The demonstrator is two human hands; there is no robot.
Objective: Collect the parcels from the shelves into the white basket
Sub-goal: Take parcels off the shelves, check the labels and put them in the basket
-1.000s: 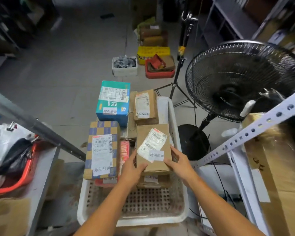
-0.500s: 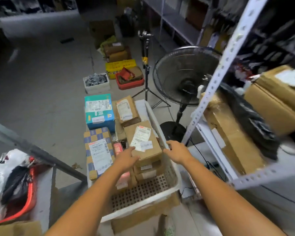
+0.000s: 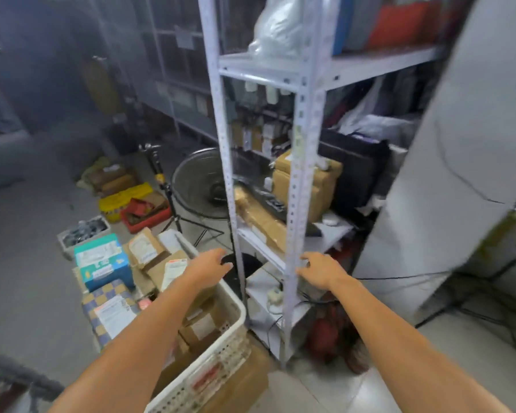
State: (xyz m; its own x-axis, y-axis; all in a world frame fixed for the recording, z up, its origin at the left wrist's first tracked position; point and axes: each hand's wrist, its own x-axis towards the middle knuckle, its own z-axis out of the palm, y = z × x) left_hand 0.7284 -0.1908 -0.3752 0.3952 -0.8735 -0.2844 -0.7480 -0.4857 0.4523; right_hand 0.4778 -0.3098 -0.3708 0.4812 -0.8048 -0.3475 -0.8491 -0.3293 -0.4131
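Shelf rack (image 3: 303,144) now ahead, L hand (image 3: 209,265), R hand (image 3: 319,269) off parcel (image 3: 173,269)

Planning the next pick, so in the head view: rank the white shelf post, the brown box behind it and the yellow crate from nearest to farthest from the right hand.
1. White shelf post, right beside the right hand.
2. Brown box, higher up, just behind the post.
3. Yellow crate, far left on the floor.
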